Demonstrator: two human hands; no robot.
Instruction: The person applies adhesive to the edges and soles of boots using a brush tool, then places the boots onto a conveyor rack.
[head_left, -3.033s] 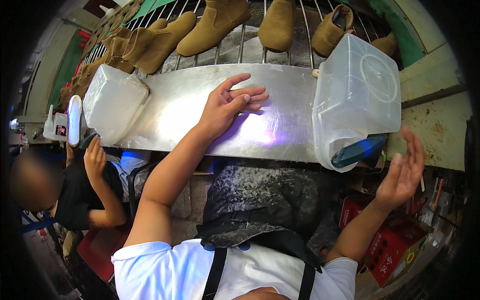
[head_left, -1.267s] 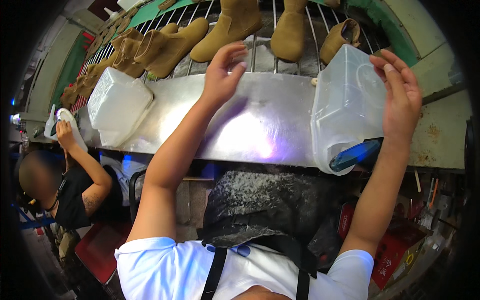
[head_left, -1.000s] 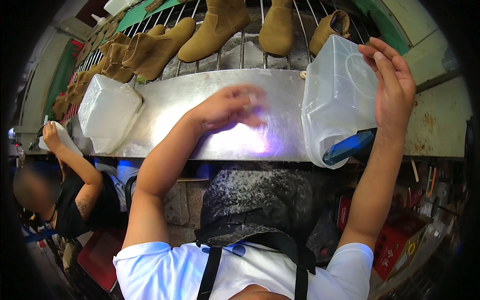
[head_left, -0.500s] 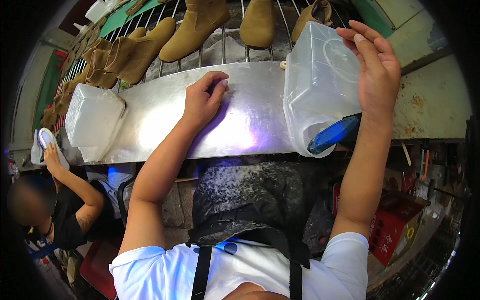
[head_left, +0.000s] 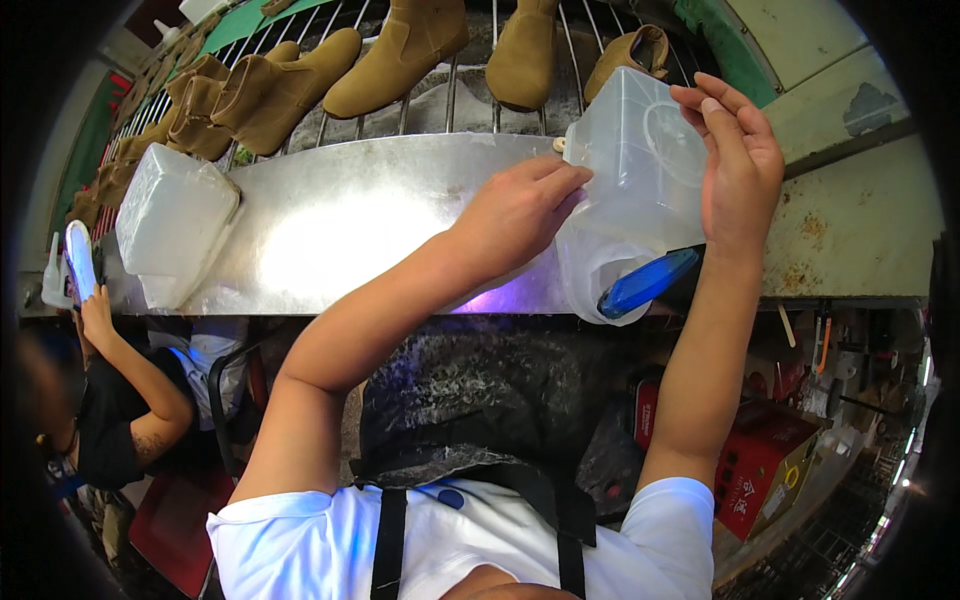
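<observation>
A translucent plastic container (head_left: 640, 150) lies on the right of the metal worktop, a round opening toward me. From that opening sticks a long blue object (head_left: 648, 284) whose kind I cannot make out. My right hand (head_left: 738, 165) is by the container's right side, fingers curved and partly spread; whether they touch it is unclear. Reaching across from the left, my left hand (head_left: 522, 215) has its fingers pressed together, their tips at the container's left edge. Anything small between them is hidden.
Tan boots (head_left: 398, 55) stand on a metal rack (head_left: 450, 90) beyond the worktop (head_left: 330, 220). Another translucent container (head_left: 175, 225) is at the left. Farther left, a co-worker's hand (head_left: 97, 318) holds a pale shoe sole (head_left: 80, 262). A red box (head_left: 765, 470) sits below right.
My left hand has moved right, from above the middle of the worktop to the container's left edge. My right hand stays by the container. The co-worker's sole has tilted more upright.
</observation>
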